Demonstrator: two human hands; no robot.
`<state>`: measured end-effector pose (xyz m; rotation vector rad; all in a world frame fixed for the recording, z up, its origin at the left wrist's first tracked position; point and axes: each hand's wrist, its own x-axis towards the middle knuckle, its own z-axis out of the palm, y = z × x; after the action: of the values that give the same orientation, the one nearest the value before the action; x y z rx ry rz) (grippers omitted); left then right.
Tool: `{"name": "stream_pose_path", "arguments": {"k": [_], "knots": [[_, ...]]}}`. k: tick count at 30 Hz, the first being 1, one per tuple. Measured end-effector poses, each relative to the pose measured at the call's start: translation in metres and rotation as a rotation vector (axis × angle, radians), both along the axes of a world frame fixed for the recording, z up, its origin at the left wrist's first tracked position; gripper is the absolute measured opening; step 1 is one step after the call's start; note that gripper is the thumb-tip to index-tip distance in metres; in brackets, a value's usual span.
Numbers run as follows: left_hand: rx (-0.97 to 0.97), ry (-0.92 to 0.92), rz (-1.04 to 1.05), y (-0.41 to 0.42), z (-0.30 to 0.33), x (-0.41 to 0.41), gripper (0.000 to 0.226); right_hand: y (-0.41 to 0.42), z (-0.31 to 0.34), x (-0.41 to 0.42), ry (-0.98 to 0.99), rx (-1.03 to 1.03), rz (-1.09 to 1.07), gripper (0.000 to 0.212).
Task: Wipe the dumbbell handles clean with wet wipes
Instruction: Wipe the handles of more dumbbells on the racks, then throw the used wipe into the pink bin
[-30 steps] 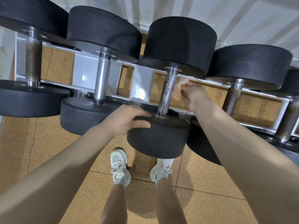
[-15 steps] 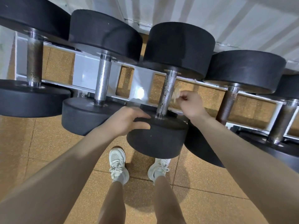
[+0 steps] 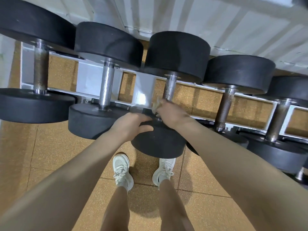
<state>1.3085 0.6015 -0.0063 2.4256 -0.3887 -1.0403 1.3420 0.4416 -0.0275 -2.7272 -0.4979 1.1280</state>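
Several black dumbbells lie across a white rack [image 3: 141, 95]. The middle dumbbell has a knurled, rust-speckled metal handle [image 3: 170, 87] and a black near head [image 3: 160, 140]. My right hand [image 3: 171, 112] grips the lower end of that handle with a soiled wet wipe [image 3: 156, 105] bunched between fingers and metal. My left hand [image 3: 131, 125] rests on top of the near head, fingers spread over its edge. The lowest part of the handle is hidden by my right hand.
To the left lie a dumbbell with a shiny handle [image 3: 106, 87] and one with a rusty handle [image 3: 40, 70]. To the right stand two with brown, rusty handles [image 3: 225, 109] [image 3: 278, 120]. My white shoes [image 3: 122, 170] stand on the tan floor below. A white corrugated wall is behind.
My right hand has slid with the wipe from beside the upper handle down to its lower end, and now wraps around it. My left hand has stayed on the near head.
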Motion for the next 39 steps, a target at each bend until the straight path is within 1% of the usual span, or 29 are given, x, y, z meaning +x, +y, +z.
{"name": "stream_pose_path", "arguments": {"k": [2, 3, 5, 6, 7, 8, 9, 10, 11, 13, 14, 17, 20, 23, 26, 27, 29, 31, 34, 35, 37, 39], "knots": [[0.054, -0.061, -0.010, -0.003, 0.010, -0.003, 0.038, -0.002, 0.016, -0.002, 0.126, 0.130, -0.086, 0.029], [0.047, -0.092, 0.020, -0.005, 0.018, -0.004, 0.037, -0.004, 0.027, -0.003, 0.161, 0.251, -0.196, 0.030], [-0.058, -0.112, 0.190, -0.007, 0.040, -0.005, 0.043, -0.013, 0.058, -0.007, 0.318, 0.559, -0.581, 0.028], [-0.138, -0.095, 0.308, -0.008, 0.055, -0.005, 0.049, -0.021, 0.072, -0.011, 0.422, 0.709, -0.748, 0.027], [-0.221, -0.057, 0.424, -0.009, 0.072, -0.004, 0.056, -0.029, 0.084, -0.016, 0.520, 0.817, -0.845, 0.025], [-0.300, -0.005, 0.521, -0.010, 0.088, -0.004, 0.059, -0.038, 0.094, -0.020, 0.598, 0.879, -0.894, 0.024], [-0.363, 0.055, 0.585, -0.013, 0.104, -0.003, 0.057, -0.046, 0.104, -0.025, 0.657, 0.926, -0.930, 0.024], [-0.406, 0.105, 0.614, -0.015, 0.119, -0.003, 0.051, -0.053, 0.115, -0.029, 0.700, 0.958, -0.967, 0.022], [-0.436, 0.147, 0.620, -0.017, 0.132, -0.004, 0.039, -0.059, 0.127, -0.033, 0.725, 0.991, -1.013, 0.020], [-0.483, 0.206, 0.621, -0.025, 0.159, -0.009, 0.012, -0.067, 0.150, -0.038, 0.731, 1.057, -1.107, 0.017], [-0.494, 0.217, 0.624, -0.030, 0.170, -0.012, 0.009, -0.070, 0.163, -0.041, 0.729, 1.080, -1.131, 0.016], [-0.492, 0.274, 0.682, -0.041, 0.199, -0.022, 0.012, -0.080, 0.198, -0.048, 0.703, 1.131, -1.153, 0.015], [-0.608, 0.397, 0.753, -0.049, 0.216, -0.032, 0.016, -0.092, 0.226, -0.059, 0.667, 1.200, -1.285, 0.019], [-0.642, 0.427, 0.775, -0.054, 0.224, -0.038, 0.017, -0.101, 0.239, -0.073, 0.625, 1.308, -1.404, 0.026], [-0.657, 0.451, 0.771, -0.062, 0.231, -0.040, 0.018, -0.104, 0.250, -0.088, 0.601, 1.386, -1.480, 0.026], [-0.636, 0.451, 0.755, -0.065, 0.234, -0.040, 0.020, -0.102, 0.254, -0.094, 0.582, 1.392, -1.479, 0.025], [-0.564, 0.428, 0.687, -0.070, 0.240, -0.043, 0.021, -0.095, 0.263, -0.106, 0.481, 1.276, -1.419, 0.023], [-0.545, 0.449, 0.585, -0.071, 0.245, -0.051, 0.019, -0.085, 0.271, -0.124, 0.306, 1.073, -1.356, 0.021], [-0.528, 0.537, 0.469, -0.067, 0.247, -0.072, 0.012, -0.074, 0.274, -0.161, -0.041, 0.818, -1.241, 0.008], [-0.494, 0.552, 0.441, -0.068, 0.248, -0.080, 0.012, -0.072, 0.274, -0.175, -0.150, 0.760, -1.233, 0.010], [-0.424, 0.566, 0.416, -0.074, 0.251, -0.098, 0.011, -0.072, 0.274, -0.203, -0.295, 0.671, -1.254, 0.016], [-0.383, 0.588, 0.362, -0.089, 0.260, -0.116, 0.010, -0.075, 0.282, -0.232, -0.359, 0.542, -1.239, 0.010]]}}
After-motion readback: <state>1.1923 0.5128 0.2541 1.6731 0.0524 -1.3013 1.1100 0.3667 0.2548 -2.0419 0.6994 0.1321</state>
